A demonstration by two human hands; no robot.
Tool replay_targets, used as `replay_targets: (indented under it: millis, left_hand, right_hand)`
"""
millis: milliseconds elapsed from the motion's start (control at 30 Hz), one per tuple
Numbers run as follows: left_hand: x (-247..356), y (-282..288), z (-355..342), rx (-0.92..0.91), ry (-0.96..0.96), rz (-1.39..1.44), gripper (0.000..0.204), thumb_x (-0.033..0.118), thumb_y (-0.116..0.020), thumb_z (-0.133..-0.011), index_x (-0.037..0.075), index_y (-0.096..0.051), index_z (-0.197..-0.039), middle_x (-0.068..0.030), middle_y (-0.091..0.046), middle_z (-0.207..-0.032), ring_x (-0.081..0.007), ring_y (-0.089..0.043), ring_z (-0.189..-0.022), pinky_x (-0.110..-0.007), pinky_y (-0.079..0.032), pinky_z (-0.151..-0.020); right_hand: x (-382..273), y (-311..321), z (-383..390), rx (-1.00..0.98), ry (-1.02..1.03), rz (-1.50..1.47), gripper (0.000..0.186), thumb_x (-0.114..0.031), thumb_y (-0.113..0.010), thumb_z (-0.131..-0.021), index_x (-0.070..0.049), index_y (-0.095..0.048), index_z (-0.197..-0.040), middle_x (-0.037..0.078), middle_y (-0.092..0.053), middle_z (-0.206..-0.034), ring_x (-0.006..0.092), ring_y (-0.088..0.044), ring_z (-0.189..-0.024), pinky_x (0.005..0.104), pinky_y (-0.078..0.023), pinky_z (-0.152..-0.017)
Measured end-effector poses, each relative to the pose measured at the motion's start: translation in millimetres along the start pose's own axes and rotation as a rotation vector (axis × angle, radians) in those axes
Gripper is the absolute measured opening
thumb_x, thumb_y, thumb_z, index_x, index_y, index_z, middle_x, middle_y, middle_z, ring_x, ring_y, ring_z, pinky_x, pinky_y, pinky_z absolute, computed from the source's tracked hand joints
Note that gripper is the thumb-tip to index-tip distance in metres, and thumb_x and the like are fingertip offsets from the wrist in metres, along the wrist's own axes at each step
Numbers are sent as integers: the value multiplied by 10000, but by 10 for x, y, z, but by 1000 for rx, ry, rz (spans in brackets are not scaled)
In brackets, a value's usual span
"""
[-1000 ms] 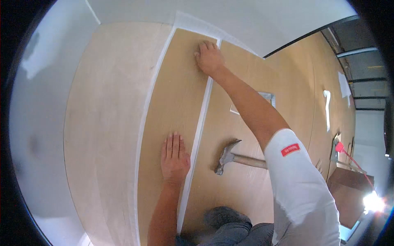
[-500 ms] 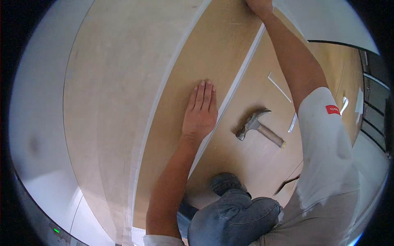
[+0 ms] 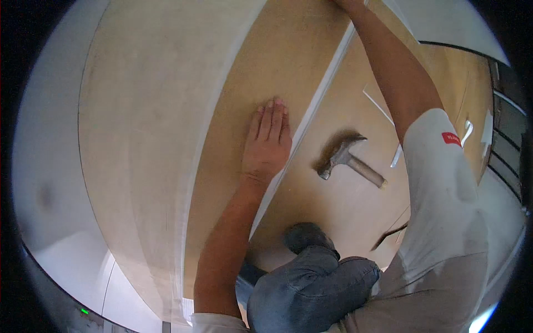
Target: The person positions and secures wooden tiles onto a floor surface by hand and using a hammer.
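Note:
My left hand (image 3: 267,141) lies flat, fingers stretched, on a long tan board (image 3: 277,61) bordered by white strips (image 3: 318,96). My right arm reaches to that board's far end, where my right hand (image 3: 345,5) is cut off by the top edge, its fingers hidden. To the right of my left hand, a claw hammer (image 3: 361,169) rests on a wider tan panel (image 3: 344,205), near a thin white strip (image 3: 376,104) and a short light strip (image 3: 396,155).
A pale wooden board (image 3: 139,139) runs along the left beside a white surface (image 3: 44,139). My bent legs (image 3: 305,283) are at lower centre. A dark bar (image 3: 388,237) lies right of them; a white curved piece (image 3: 467,130) and dark frame bars (image 3: 505,144) are farther right.
The view has swung, so the boards and hammer sit differently in the picture. My right hand has slipped mostly past the top edge. My left hand still lies on the long board.

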State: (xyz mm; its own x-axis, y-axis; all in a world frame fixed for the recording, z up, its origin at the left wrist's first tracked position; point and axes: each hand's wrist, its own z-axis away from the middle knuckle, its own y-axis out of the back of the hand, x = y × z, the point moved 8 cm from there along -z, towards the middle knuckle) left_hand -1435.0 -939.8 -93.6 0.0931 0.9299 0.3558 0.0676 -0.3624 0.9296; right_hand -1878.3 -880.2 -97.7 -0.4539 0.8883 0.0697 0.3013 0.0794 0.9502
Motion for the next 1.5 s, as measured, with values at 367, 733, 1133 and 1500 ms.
replay_targets:
  millis: [367,733,1133,1500]
  left_hand:
    - [-214,190,36,210,213,21,532,124,-560,-867,5,-523,-1384,-138,-467,-1506,-359,-436,-1373,-543,-328,-1150]
    - [-525,228,196,444,298,218,441,-70,-518,-837,17,-631,-1254,-132,-590,-1375,-373,-524,-1287,-488,-417,-1101]
    - [-374,216,101,321,155,39,448,-11,-555,-859,89,-651,-1285,-118,-541,-1450,-347,-478,-1352,-485,-365,-1148]
    - [-79,211,23,168,-47,64,419,108,-610,-848,234,-685,-1241,-120,-509,-1451,-333,-472,-1342,-501,-359,-1148]
  right_hand:
    - [-1115,524,1709,-397,223,-193,759,-488,-319,-1048,-7,-100,-1593,213,-36,-1668,370,-39,-1542,488,-38,-1246]
    - [-2166,1788,4208,-513,273,-736,624,-93,-604,-901,94,-380,-1452,288,-313,-1557,421,-271,-1475,494,-243,-1213]
    - [-1665,1817,4042,-476,427,-510,554,-129,-615,-844,56,-513,-1356,229,-484,-1455,376,-425,-1393,453,-326,-1188]
    - [-1309,1667,3532,-286,411,-625,307,-97,-621,-872,-49,-677,-1170,134,-683,-1185,340,-620,-1166,459,-484,-1038]
